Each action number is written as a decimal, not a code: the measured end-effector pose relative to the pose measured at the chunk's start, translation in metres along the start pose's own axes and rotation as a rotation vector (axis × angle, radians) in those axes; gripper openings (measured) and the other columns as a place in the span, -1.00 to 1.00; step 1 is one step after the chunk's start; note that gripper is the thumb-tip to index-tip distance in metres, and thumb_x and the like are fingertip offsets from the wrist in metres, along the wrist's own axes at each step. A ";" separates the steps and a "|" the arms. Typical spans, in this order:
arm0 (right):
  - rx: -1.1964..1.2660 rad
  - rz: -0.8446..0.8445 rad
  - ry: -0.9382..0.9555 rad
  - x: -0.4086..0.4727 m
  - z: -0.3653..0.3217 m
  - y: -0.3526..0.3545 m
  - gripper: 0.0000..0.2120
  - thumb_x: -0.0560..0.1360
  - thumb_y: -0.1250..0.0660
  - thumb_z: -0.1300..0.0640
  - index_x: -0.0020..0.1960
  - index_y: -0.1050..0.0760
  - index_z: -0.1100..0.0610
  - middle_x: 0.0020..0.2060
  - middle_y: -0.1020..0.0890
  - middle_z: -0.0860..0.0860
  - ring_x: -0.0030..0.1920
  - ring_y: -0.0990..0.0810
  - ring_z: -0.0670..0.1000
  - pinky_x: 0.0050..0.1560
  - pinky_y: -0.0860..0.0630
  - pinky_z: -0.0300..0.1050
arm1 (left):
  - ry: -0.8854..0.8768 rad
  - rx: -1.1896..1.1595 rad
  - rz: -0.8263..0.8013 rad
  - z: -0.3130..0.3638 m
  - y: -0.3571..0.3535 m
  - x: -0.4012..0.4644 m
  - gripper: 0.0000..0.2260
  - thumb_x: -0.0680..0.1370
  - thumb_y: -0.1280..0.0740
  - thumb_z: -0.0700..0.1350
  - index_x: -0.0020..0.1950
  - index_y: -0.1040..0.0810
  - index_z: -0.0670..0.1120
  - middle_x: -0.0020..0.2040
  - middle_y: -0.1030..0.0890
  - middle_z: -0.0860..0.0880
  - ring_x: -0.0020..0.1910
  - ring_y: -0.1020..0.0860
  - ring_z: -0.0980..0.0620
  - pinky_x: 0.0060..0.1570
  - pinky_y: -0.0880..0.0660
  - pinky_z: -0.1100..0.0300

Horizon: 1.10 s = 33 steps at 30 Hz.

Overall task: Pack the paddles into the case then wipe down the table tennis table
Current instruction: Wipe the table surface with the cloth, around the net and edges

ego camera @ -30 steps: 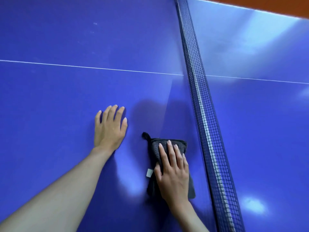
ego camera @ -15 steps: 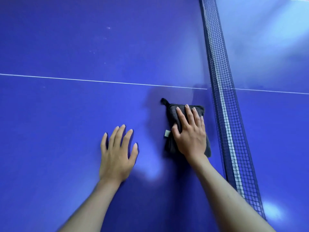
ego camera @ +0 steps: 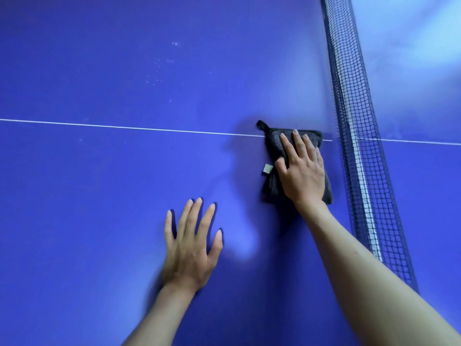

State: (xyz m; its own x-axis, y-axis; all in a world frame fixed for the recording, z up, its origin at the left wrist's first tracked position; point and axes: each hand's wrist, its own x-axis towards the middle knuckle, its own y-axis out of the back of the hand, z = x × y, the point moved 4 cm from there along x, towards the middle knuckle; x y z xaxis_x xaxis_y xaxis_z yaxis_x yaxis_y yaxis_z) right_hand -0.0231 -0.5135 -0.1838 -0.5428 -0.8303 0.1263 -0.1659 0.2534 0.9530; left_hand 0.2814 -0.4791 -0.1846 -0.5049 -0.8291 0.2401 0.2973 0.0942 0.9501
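Pressing flat on a folded dark grey cloth (ego camera: 274, 151), the person's right hand (ego camera: 303, 173) has its fingers (ego camera: 298, 143) stretched forward and close together, thumb out to the side, palm down on the fabric rather than gripping it. The cloth lies on the blue table tennis table (ego camera: 99, 196), just beside the net (ego camera: 354, 136) without quite touching it, as far as I can see. Its far end sits on the thin white centre line (ego camera: 124, 127) that runs across the table and passes under the net. A small loop sticks out from the cloth's far corner, and a pale tag (ego camera: 268, 169) shows at its side next to the thumb.

The left hand (ego camera: 190, 248) rests palm down on the bare surface, nearer the person and well apart from the cloth, its fingers spread and holding nothing. Both forearms are bare.

Beyond the white line, a scatter of small pale specks (ego camera: 159, 68) marks the table surface. The net is dark mesh with a white band along its top, and it crosses the table from the far edge towards the near right. Light glare brightens the half of the table on the other side of the net. No paddles or case can be seen from this angle.
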 end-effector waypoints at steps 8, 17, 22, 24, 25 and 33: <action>-0.013 0.041 0.038 -0.118 -0.030 0.004 -0.40 0.56 -0.13 -0.07 0.60 -0.35 -0.11 0.62 -0.32 -0.02 0.64 -0.23 0.06 0.62 -0.18 0.13 | -0.013 0.027 -0.055 -0.001 -0.001 0.000 -0.46 0.70 -0.08 0.15 0.65 -0.22 -0.02 0.59 -0.32 -0.11 0.63 -0.19 -0.09 0.58 -0.01 -0.30; -0.060 0.036 0.024 -0.309 -0.073 0.018 -0.39 0.55 -0.22 -0.03 0.61 -0.34 -0.10 0.63 -0.30 -0.02 0.64 -0.22 0.05 0.60 -0.23 0.17 | -0.041 -0.112 0.064 -0.010 0.019 -0.011 -0.54 0.72 -0.11 0.10 0.58 -0.33 -0.05 0.50 -0.42 -0.10 0.57 -0.29 -0.14 0.55 -0.12 -0.24; -0.094 0.035 0.015 -0.362 -0.087 0.021 -0.36 0.51 -0.26 -0.03 0.60 -0.35 -0.11 0.63 -0.30 -0.03 0.64 -0.23 0.04 0.58 -0.26 0.18 | -0.048 -0.075 0.011 -0.040 0.031 -0.023 -0.54 0.71 -0.06 0.11 0.56 -0.34 -0.05 0.50 -0.42 -0.11 0.57 -0.27 -0.14 0.57 -0.08 -0.20; -0.087 0.024 0.003 -0.356 -0.086 0.019 -0.35 0.51 -0.25 -0.06 0.61 -0.33 -0.14 0.64 -0.28 -0.04 0.65 -0.21 0.02 0.59 -0.24 0.18 | -0.032 -0.057 -0.019 -0.051 0.030 -0.025 -0.53 0.71 -0.03 0.12 0.56 -0.33 -0.05 0.52 -0.40 -0.11 0.59 -0.25 -0.13 0.58 -0.07 -0.20; -0.081 0.020 0.002 -0.351 -0.086 0.018 -0.35 0.51 -0.24 -0.07 0.61 -0.32 -0.15 0.64 -0.28 -0.05 0.65 -0.20 0.02 0.60 -0.22 0.18 | -0.021 -0.050 -0.035 -0.054 0.028 -0.026 -0.52 0.72 -0.02 0.12 0.57 -0.32 -0.05 0.54 -0.39 -0.10 0.59 -0.24 -0.12 0.58 -0.05 -0.20; -0.034 0.026 -0.008 -0.218 -0.083 0.002 -0.38 0.55 -0.18 -0.11 0.61 -0.32 -0.17 0.63 -0.29 -0.06 0.65 -0.20 0.03 0.61 -0.18 0.16 | 0.010 0.025 -0.074 -0.056 0.022 -0.026 -0.51 0.71 -0.06 0.13 0.57 -0.36 -0.07 0.56 -0.37 -0.11 0.60 -0.25 -0.12 0.57 -0.10 -0.21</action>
State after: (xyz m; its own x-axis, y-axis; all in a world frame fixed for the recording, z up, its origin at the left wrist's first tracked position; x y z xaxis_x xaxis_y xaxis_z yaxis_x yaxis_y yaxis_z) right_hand 0.1630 -0.3730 -0.1867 -0.5533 -0.8195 0.1490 -0.1240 0.2579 0.9582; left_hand 0.3459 -0.4863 -0.1812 -0.5167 -0.8397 0.1674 0.2391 0.0462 0.9699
